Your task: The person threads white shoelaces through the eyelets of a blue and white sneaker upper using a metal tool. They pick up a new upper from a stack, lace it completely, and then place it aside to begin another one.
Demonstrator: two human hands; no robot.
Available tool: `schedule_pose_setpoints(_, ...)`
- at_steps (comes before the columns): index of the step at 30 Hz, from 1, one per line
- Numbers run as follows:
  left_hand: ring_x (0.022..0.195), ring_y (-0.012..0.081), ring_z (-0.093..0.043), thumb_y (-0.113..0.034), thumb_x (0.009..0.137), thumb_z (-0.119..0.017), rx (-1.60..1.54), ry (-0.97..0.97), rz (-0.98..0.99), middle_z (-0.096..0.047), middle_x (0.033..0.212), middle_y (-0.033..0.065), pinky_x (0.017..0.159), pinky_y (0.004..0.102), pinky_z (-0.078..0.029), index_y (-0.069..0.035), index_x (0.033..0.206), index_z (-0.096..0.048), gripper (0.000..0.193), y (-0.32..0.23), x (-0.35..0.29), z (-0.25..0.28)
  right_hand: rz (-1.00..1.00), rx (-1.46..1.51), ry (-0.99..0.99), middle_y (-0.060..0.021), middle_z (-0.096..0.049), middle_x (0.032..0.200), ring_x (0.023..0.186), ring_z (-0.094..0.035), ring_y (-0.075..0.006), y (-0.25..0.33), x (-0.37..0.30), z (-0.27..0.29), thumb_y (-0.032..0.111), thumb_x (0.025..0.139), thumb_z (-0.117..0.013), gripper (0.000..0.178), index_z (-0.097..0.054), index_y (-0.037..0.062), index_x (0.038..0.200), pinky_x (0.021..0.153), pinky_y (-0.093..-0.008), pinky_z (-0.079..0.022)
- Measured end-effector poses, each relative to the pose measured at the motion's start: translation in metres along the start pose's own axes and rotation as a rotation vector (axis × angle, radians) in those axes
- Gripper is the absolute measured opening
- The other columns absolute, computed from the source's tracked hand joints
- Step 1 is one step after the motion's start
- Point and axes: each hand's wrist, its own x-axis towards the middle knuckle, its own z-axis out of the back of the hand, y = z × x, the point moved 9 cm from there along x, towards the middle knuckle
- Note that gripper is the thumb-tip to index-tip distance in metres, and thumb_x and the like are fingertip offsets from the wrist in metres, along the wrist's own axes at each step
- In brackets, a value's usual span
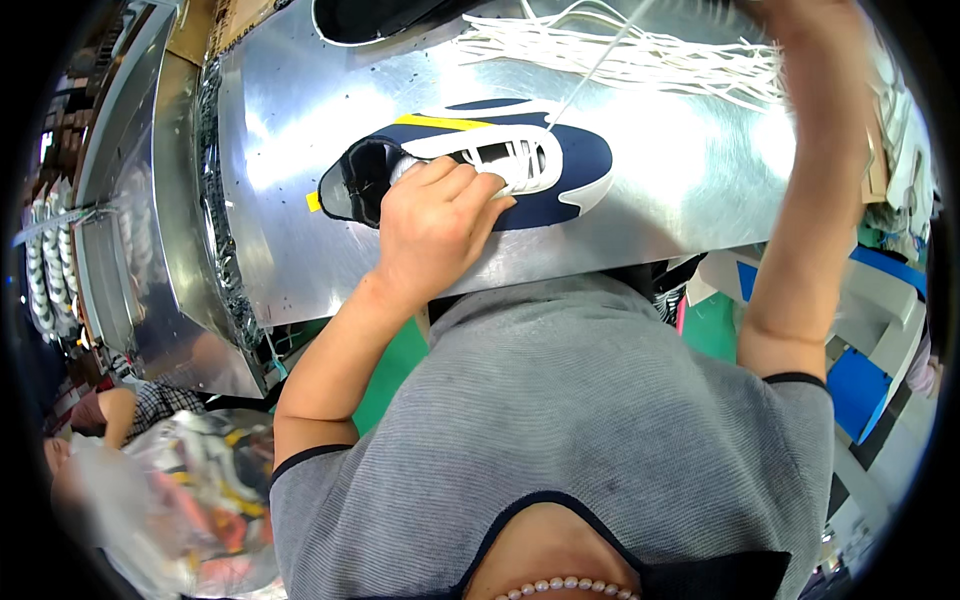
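Observation:
A navy, white and yellow sneaker [585,165] lies on its sole on the metal bench, toe to the right. My left hand [435,215] is closed on the sneaker's near side at the collar and lacing, fingers curled over the edge. White lace crosses part of the eyelet area. One shoelace [597,68] runs taut from the front eyelets up past the top edge. My right hand [805,12] is raised at the upper right, smeared by motion and partly cut off, so its fingers cannot be made out.
A bundle of white shoelaces [620,60] lies at the bench's far side, beside a dark shoe [385,20]. The metal bench [280,240] has a raised metal channel along its left. At lower left, another person's arm [118,415] is near a clear bag of colourful pieces [215,490].

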Motion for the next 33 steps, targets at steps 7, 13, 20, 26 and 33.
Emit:
schedule_pose_setpoints(7,0.09,0.0382,-0.071,-0.035,0.094,-0.067,-0.455,0.152,0.687,-0.073,0.099,0.0195,0.078,0.0377,-0.054,-0.001,0.142,-0.036,0.067,0.052,-0.016,-0.003,-0.458,0.111,0.343,-0.0012,-0.068,0.095,0.088,-0.064,-0.0091,-0.107,-0.103,-0.115,0.008,0.087,-0.074,0.016,-0.069,0.0021,0.102,0.083,-0.022,-0.051)
schedule_pose_setpoints(13,0.098,0.0372,-0.066,-0.042,0.107,-0.04,-0.451,0.001,0.645,-0.07,0.105,0.0218,0.092,0.0381,-0.048,-0.003,0.14,-0.046,0.052,0.073,-0.019,-0.005,-0.263,0.715,0.556,-0.0012,-0.064,0.08,0.063,-0.051,-0.0031,-0.055,-0.076,-0.109,0.013,0.083,-0.073,0.018,-0.063,0.0044,0.095,0.052,-0.0168,-0.036)
schedule_pose_setpoints(20,0.082,0.0356,-0.062,-0.038,0.102,-0.052,-0.377,-0.098,0.759,-0.07,0.09,0.0188,0.084,0.0433,-0.045,-0.004,0.121,-0.064,0.042,0.075,-0.016,-0.006,-0.45,0.128,0.344,0.0021,-0.067,0.085,0.08,-0.059,-0.0046,-0.132,-0.093,-0.145,0.009,0.088,-0.072,0.015,-0.07,0.0028,0.102,0.072,-0.0194,-0.048)
schedule_pose_setpoints(26,0.088,0.0142,-0.071,-0.013,0.08,-0.081,-0.243,-0.203,0.69,-0.075,0.1,0.0097,0.081,0.0278,-0.054,0.0,0.116,-0.067,0.041,0.07,-0.017,-0.006,-0.418,0.009,0.377,-0.0004,-0.068,0.087,0.083,-0.061,-0.0057,-0.13,-0.099,-0.151,0.01,0.091,-0.071,0.018,-0.067,0.0021,0.107,0.074,-0.0211,-0.05)
schedule_pose_setpoints(33,0.076,0.0258,-0.059,-0.027,0.075,-0.079,-0.23,-0.247,0.748,-0.07,0.081,0.0062,0.083,0.0362,-0.043,-0.012,0.114,-0.069,0.043,0.073,-0.023,-0.009,-0.39,-0.203,0.45,-0.0058,-0.068,0.084,0.082,-0.066,-0.0116,-0.108,-0.117,-0.127,0.013,0.096,-0.064,0.019,-0.06,0.0006,0.109,0.069,-0.0253,-0.05)
